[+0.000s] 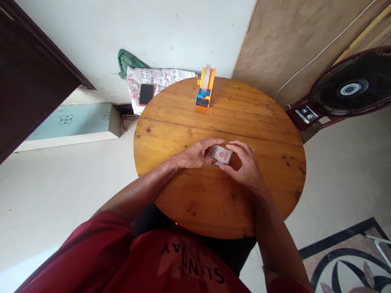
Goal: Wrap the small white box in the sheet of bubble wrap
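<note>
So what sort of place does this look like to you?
Probably a room in a home, though I can't be certain: there's a round wooden table, a big fan at the side, and a patterned floor inlay.

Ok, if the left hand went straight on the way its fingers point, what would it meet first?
The small box with red print, already in the grasp of the left hand; past it, most likely the right hand, though depth is hard to judge from this one view.
</note>
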`<state>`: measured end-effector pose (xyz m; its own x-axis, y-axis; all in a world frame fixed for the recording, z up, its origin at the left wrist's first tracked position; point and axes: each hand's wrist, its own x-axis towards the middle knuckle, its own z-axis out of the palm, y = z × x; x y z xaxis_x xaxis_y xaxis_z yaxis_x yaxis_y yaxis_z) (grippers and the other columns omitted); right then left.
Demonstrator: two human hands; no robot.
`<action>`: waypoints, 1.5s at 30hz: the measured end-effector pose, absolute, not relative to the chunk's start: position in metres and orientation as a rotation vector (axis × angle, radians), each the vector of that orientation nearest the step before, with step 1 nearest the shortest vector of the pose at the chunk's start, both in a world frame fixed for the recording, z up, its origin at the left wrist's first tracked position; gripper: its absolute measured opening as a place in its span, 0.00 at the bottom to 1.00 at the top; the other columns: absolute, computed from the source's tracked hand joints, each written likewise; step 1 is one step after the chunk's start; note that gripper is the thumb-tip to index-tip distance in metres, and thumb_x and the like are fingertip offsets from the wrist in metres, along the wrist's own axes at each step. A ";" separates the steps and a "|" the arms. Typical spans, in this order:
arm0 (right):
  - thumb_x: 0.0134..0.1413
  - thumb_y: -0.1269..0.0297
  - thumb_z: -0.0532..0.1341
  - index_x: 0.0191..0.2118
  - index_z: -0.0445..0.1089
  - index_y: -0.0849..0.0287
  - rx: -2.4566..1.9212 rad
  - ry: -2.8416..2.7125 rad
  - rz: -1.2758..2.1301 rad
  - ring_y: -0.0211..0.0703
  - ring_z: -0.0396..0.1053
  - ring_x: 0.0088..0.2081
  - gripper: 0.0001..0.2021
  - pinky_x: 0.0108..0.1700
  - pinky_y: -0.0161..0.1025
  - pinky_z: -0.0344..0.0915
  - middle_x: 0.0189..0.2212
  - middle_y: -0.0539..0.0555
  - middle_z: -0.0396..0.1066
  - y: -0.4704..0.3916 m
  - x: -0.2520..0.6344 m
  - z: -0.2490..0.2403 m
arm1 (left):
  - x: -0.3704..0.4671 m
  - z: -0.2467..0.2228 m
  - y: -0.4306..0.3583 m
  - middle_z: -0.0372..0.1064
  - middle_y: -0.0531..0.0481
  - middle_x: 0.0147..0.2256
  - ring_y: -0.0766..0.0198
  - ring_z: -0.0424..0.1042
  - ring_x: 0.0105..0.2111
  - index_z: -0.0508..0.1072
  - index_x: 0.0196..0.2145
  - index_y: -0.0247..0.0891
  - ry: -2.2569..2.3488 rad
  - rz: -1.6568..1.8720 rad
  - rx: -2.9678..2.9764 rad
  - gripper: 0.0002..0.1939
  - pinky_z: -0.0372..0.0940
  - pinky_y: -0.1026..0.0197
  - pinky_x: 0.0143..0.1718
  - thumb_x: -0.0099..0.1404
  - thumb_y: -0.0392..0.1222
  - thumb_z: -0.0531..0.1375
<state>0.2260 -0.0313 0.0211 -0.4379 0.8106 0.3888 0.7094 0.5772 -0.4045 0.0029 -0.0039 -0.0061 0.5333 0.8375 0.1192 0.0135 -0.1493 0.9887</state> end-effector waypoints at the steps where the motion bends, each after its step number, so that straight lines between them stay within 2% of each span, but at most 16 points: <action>1: 0.53 0.52 0.67 0.56 0.66 0.51 -1.194 -2.258 0.229 0.59 0.68 0.57 0.25 0.57 0.57 0.62 0.56 0.60 0.69 -0.031 0.225 0.021 | 0.003 -0.005 -0.004 0.68 0.43 0.52 0.62 0.71 0.45 0.65 0.60 0.40 0.753 0.846 1.579 0.35 0.68 0.56 0.49 0.56 0.34 0.67; 9: 0.55 0.54 0.66 0.48 0.72 0.51 -1.154 -2.234 0.172 0.57 0.69 0.56 0.16 0.57 0.55 0.63 0.56 0.59 0.70 -0.034 0.221 0.023 | 0.001 0.001 -0.002 0.70 0.45 0.47 0.62 0.72 0.43 0.69 0.54 0.37 0.744 0.806 1.624 0.26 0.68 0.55 0.48 0.58 0.36 0.66; 18: 0.59 0.59 0.63 0.39 0.76 0.51 -1.176 -2.123 0.113 0.52 0.74 0.49 0.06 0.54 0.52 0.65 0.49 0.55 0.76 -0.032 0.220 0.022 | 0.003 0.003 -0.005 0.70 0.46 0.45 0.65 0.71 0.40 0.71 0.52 0.37 0.778 0.784 1.677 0.24 0.69 0.59 0.43 0.58 0.36 0.65; 25: 0.63 0.61 0.61 0.35 0.76 0.52 -1.152 -2.092 0.037 0.48 0.76 0.44 0.07 0.50 0.49 0.66 0.45 0.53 0.79 -0.031 0.220 0.018 | 0.006 0.003 -0.006 0.70 0.45 0.47 0.62 0.72 0.41 0.71 0.51 0.37 0.767 0.798 1.757 0.24 0.69 0.57 0.44 0.56 0.36 0.66; 36: 0.66 0.62 0.56 0.37 0.73 0.52 -1.191 -2.040 0.133 0.49 0.75 0.48 0.09 0.52 0.50 0.66 0.47 0.55 0.78 -0.034 0.219 0.019 | 0.008 0.004 -0.007 0.71 0.46 0.46 0.60 0.72 0.42 0.73 0.49 0.38 0.762 0.811 1.848 0.22 0.69 0.57 0.44 0.55 0.34 0.65; 45: 0.66 0.61 0.56 0.36 0.73 0.52 -1.188 -2.063 0.130 0.49 0.75 0.47 0.09 0.51 0.50 0.66 0.47 0.55 0.78 -0.034 0.218 0.018 | 0.007 0.001 -0.006 0.70 0.46 0.46 0.59 0.71 0.45 0.72 0.49 0.38 0.726 0.815 1.850 0.21 0.68 0.55 0.47 0.57 0.36 0.65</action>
